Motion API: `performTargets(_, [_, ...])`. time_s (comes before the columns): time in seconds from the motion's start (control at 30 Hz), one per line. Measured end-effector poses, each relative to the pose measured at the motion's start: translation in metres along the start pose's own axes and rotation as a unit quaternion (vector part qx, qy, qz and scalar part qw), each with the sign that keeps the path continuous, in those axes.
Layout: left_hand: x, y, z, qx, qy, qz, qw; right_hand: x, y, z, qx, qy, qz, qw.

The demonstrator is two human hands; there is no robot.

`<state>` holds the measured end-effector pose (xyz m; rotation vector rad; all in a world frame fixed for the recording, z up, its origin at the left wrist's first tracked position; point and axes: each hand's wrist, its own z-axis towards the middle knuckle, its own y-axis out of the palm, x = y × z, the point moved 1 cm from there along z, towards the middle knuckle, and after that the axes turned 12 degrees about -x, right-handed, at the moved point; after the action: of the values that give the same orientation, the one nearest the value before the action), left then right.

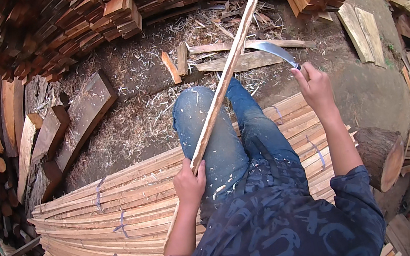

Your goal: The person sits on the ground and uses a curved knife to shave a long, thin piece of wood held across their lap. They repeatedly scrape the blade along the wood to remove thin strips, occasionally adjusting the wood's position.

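Note:
My left hand point(189, 181) is closed around a long, thin wooden strip point(221, 88). The strip slants from beside my left forearm, across my thigh, up past the top edge of the view. Raised on the right, my right hand point(313, 85) grips the handle of a sickle point(275, 50). Its curved, shiny blade points left toward the strip, with its tip close to the strip's far side. Most of the handle is hidden in my fist. Pale shavings dot my jeans point(200, 108).
I sit on tied bundles of wooden strips point(141, 186). Stacked timber point(103, 19) lines the far side. Thick beams point(85, 116) lie at left, a log point(383, 157) at right. Shavings and loose wood pieces point(243, 62) cover the ground ahead.

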<state>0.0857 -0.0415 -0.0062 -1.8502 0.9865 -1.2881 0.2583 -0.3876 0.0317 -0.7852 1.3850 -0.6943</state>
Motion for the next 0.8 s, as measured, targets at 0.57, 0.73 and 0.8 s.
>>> performTargets(0.57, [0.004,0.000,0.000,0.018,0.005,-0.015,1.000,-0.014,-0.008,0.023,-0.037,-0.023,0.244,0.969])
performTargets(0.73, [0.002,-0.002,-0.001,0.015,0.004,-0.011,1.000,-0.028,-0.052,0.063,-0.059,-0.013,0.414,0.908])
performTargets(0.8, [0.002,-0.001,-0.001,0.015,0.009,-0.009,1.000,-0.030,-0.057,0.078,-0.058,0.004,0.427,0.902])
